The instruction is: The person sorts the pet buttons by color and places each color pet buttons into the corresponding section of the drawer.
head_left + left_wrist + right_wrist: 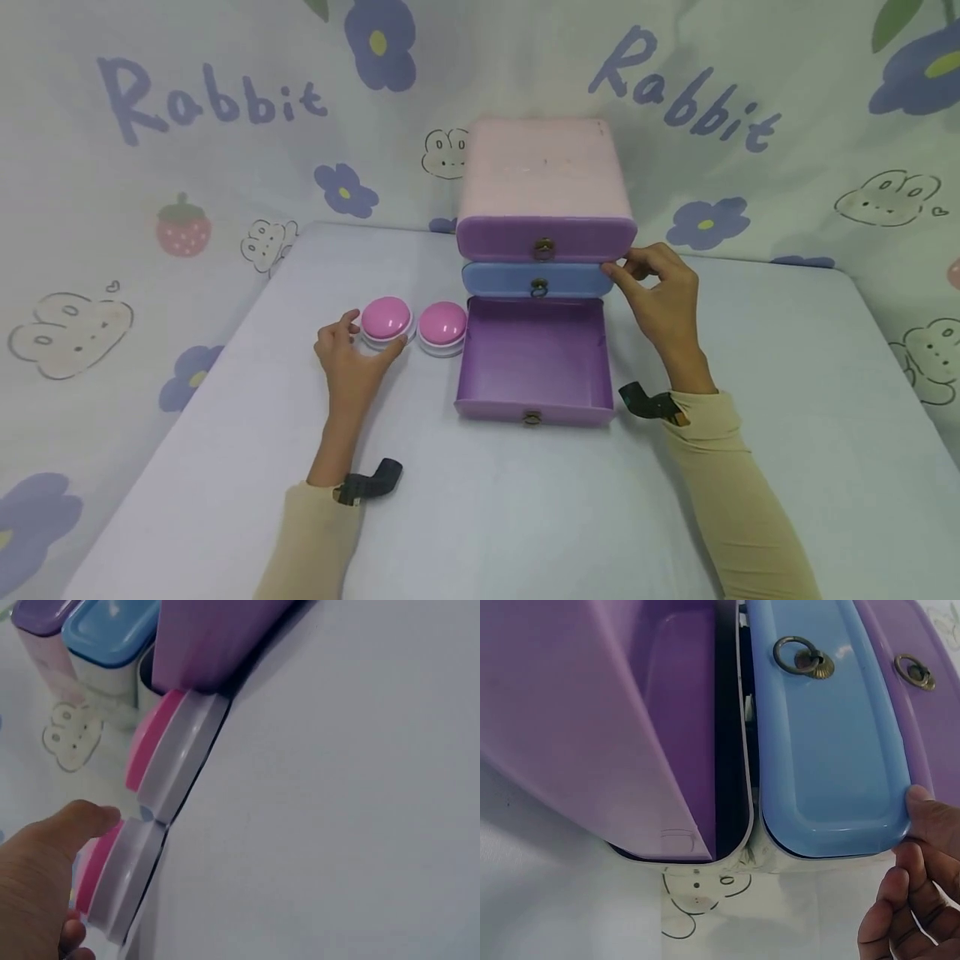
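On the table, my left hand [352, 358] spans the left of two round push buttons, each with a pink dome on a white base. Its thumb [94, 821] and fingers lie on opposite sides of this left push button [386, 318]. The right push button [442, 323] sits between it and the drawer box. My right hand [663, 296] pinches the right end of the blue drawer [498, 280] with thumb and forefinger; this middle drawer looks closed. Below it, the purple bottom drawer [532, 358] is pulled far out, and nothing lies inside.
The pink drawer box [543, 167] stands at the back of the white table [525, 517], its purple top drawer [495, 237] closed. Brass ring pulls mark the drawer fronts. A printed cloth [262, 167] with rabbits and flowers hangs behind.
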A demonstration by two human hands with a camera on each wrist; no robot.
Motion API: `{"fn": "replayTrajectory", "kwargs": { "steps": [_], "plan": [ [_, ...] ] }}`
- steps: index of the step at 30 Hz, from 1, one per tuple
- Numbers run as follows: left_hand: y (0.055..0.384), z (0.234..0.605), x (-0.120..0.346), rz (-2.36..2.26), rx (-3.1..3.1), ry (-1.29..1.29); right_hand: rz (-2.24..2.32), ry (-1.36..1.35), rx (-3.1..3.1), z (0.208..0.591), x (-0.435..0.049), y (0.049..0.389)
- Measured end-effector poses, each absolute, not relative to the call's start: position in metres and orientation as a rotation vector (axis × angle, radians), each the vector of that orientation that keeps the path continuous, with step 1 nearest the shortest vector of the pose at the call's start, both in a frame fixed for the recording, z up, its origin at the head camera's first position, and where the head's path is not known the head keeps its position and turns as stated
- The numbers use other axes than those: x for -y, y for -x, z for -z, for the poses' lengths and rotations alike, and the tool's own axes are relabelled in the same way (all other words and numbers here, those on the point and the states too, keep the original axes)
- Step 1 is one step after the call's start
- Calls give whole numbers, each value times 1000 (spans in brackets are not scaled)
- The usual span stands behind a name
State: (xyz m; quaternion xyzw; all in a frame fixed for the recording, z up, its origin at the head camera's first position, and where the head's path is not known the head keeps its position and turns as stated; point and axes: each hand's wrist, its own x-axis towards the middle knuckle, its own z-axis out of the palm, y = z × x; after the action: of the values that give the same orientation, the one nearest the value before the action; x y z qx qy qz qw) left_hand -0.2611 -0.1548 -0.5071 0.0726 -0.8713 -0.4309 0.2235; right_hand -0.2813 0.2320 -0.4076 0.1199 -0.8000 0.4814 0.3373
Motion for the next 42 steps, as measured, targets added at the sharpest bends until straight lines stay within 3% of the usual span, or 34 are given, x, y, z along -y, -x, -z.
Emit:
{"fn": "replayTrajectory", "kwargs": {
  "steps": [12,23,42],
  "plan": [
    [276,504,158,1080,2564,-241,-1275,-316,2088,423,-243,293],
    [264,497,159,1247,2468,-298,-1281,-315,2079,422,-241,293],
    [242,472,137,1314,2445,-87,-1251,-288,2113,423,-243,293]
  ]
}}
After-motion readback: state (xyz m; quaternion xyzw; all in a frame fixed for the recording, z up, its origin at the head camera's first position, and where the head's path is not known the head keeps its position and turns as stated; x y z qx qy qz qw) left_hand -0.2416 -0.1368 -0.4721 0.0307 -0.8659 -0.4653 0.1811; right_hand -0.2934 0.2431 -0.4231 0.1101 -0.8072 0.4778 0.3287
